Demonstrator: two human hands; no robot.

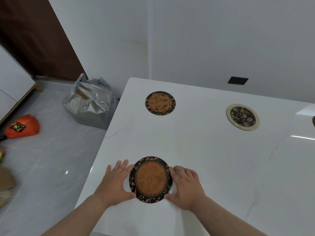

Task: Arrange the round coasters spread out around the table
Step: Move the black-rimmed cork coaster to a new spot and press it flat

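Note:
A round brown coaster with a black leaf border lies flat near the front left of the white table. My left hand rests against its left edge and my right hand against its right edge, fingers and thumbs cupping the rim from both sides. A second brown coaster with black branch pattern lies at the far left of the table. A black floral coaster with a cream rim lies at the far right. A sliver of another dark round thing shows at the right frame edge.
The table's left edge runs diagonally beside my left hand. On the grey floor stand a silver plastic bag and an orange bag. A brown door and white wall lie behind; a black wall socket sits above the table.

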